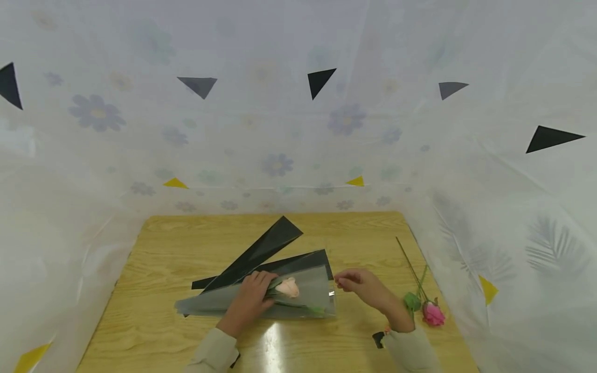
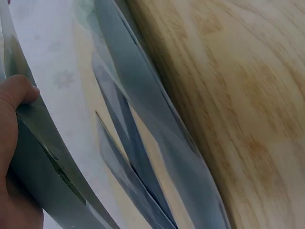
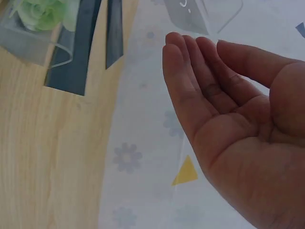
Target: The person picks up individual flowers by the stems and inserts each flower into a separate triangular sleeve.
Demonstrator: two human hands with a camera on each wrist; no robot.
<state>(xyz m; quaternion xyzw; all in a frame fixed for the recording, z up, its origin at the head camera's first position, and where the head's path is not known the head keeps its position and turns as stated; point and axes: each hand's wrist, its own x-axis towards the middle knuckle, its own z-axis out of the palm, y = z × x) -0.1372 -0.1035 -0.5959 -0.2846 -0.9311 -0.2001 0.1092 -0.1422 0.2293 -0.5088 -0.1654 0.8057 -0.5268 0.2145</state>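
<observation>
My left hand (image 1: 252,298) lies over a translucent grey flower sleeve (image 1: 210,300) and grips it; in the left wrist view the thumb (image 2: 24,90) bends over its edge. A peach rose (image 1: 287,287) shows inside the sleeve just past the fingers, with a pale green bloom (image 1: 317,310) lower down. The right wrist view also shows a pale green bloom (image 3: 40,13) under clear film. My right hand (image 1: 366,287) hovers beside the sleeve's wide end, fingers loosely bent. In the right wrist view the right hand (image 3: 228,114) has nothing in its palm, fingertips close below a clear film edge (image 3: 190,19).
Dark folded sleeves (image 1: 261,248) lie behind and partly under the grey one on the wooden table (image 1: 177,243). A pink rose (image 1: 434,314) and a second stem with green leaves (image 1: 412,301) rest at the right side. White patterned curtains (image 1: 280,129) surround the table.
</observation>
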